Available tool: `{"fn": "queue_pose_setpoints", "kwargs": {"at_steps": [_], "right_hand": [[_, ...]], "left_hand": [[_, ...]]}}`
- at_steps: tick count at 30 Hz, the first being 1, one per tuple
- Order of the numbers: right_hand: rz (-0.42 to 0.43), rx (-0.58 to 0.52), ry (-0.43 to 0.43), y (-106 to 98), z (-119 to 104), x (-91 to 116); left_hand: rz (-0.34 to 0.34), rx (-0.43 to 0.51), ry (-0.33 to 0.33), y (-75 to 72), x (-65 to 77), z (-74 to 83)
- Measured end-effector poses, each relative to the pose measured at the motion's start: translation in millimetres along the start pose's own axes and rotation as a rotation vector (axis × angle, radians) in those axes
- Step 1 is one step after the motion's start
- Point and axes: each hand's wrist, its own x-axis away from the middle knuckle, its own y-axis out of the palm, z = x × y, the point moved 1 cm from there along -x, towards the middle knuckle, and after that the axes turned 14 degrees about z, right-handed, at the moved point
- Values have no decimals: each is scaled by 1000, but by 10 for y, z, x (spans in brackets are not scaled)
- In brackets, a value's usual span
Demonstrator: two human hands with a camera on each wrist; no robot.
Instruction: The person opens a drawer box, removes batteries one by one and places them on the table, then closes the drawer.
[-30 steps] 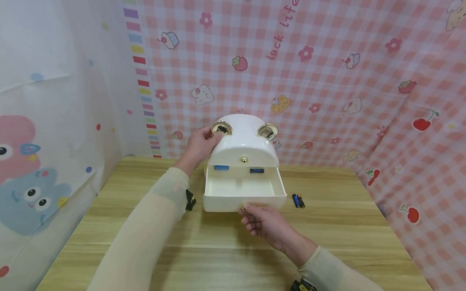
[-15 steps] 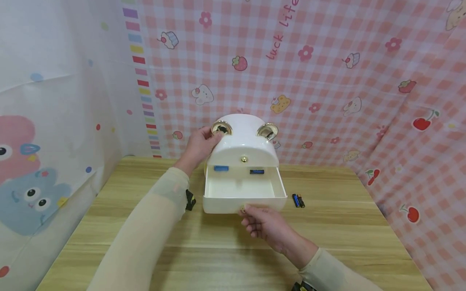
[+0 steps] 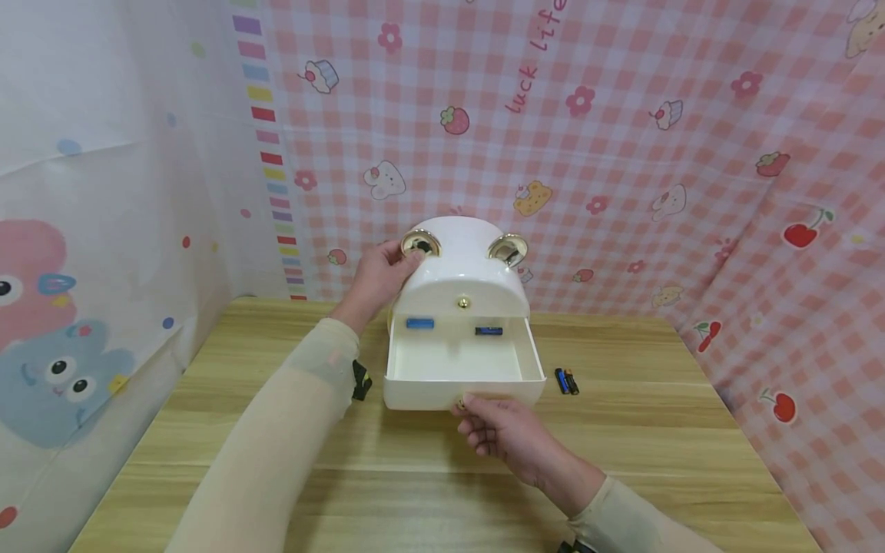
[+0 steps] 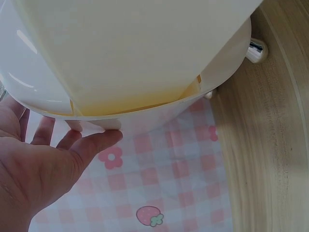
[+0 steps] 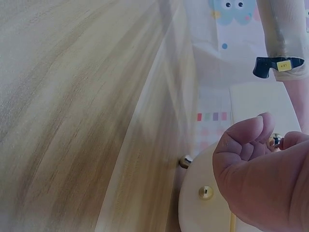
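A white rounded storage box [image 3: 459, 265] with two gold ear-shaped rings stands at the back of the table. Its middle drawer [image 3: 425, 395] is pulled far out. My right hand [image 3: 515, 438] pinches the gold knob [image 5: 275, 140] on that drawer's front, other fingers curled below. My left hand [image 3: 379, 278] presses the box's left side beside the gold ear [image 3: 422, 243]; in the left wrist view its fingers [image 4: 101, 142] lie extended on the wall. Inside the drawer, toward the back, lie a light-blue battery [image 3: 419, 323] and a dark-blue battery [image 3: 488, 331].
Two more batteries [image 3: 567, 382] lie side by side on the wooden table [image 3: 643, 445], right of the drawer. Another gold knob [image 3: 464, 303] sits on the box's upper front. Pink checked cloth [image 3: 588, 153] hangs close behind the box; more cloth lines both sides.
My right hand has drawn the drawer slightly farther out toward me. The batteries in it came forward along with it. My left hand has stayed on the box's side.
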Motion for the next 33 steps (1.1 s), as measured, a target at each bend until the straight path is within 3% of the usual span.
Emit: {"fn": "queue_pose_setpoints", "kwargs": {"at_steps": [22, 33], "right_hand": [[23, -2, 5, 6, 22, 50], [9, -4, -10, 17, 49, 81]], "left_hand": [[-6, 4, -33, -1, -15, -18], [-6, -6, -7, -3, -21, -31]]}}
